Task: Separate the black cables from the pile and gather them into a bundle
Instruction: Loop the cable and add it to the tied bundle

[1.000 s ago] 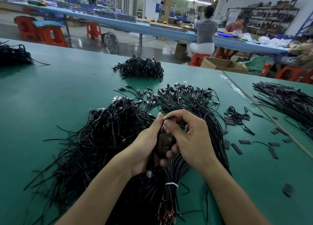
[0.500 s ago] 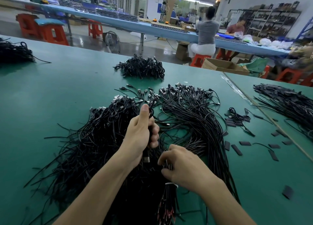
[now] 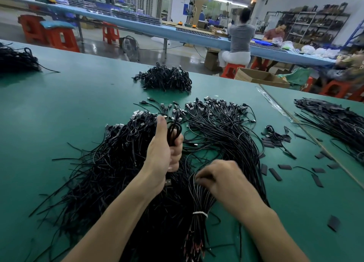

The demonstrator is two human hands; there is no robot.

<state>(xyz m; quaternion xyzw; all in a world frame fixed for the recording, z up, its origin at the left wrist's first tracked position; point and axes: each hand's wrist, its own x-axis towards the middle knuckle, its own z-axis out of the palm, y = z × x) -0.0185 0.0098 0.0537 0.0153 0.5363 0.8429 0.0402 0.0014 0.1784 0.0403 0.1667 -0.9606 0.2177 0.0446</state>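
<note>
**L hand clenched on folded cables, R hand at the tied bundle**

Far left on the green-topped work table (image 3: 59, 108), a dark heap of black cables (image 3: 17, 60) lay well apart from the rest. Nearer centre, a big loose pile of thin black cables (image 3: 102, 169) sprawled, ends fanning out to the left. Over its right edge the left hand (image 3: 164, 153) was clenched round a folded hank of black cables (image 3: 174, 130), thumb up, loop sticking out the top. Just right & nearer, the right hand (image 3: 222, 180) lay knuckles-up on a bundle of black cables tied w/ a white band (image 3: 201, 204). Its fingertips curled in among strands above the band but were blurred, so can't tell if it pinched any. Beyond lay a fan of black cables w/ metal plugs (image 3: 220, 123). Further right, flat black sleeve pieces (image 3: 275, 174) lay scattered.
</note>
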